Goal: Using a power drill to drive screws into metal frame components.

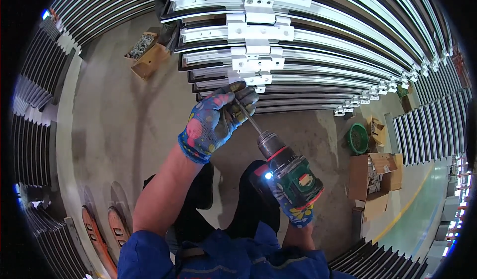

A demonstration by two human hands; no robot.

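My right hand (299,214), in a patterned glove, is wrapped round the handle of a green and black cordless drill (297,182), whose small light is on. Its long bit (252,121) points up and away to the left. Around the tip of that bit curl the fingers of my left hand (213,120), gloved in blue with coloured patches; whatever they pinch there is hidden. Just beyond my left fingertips is the lowest white hinge (256,80) of a stack. Above it, more white hinges (261,30) sit on the edges of stacked white panels (203,33) with black trim.
An open carton of metal parts (149,55) lies at the far left. To the right stand a green basket (357,139) and an open cardboard box (365,177). Orange pallet-jack forks (97,234) are at lower left. More panel stacks (32,152) line both sides.
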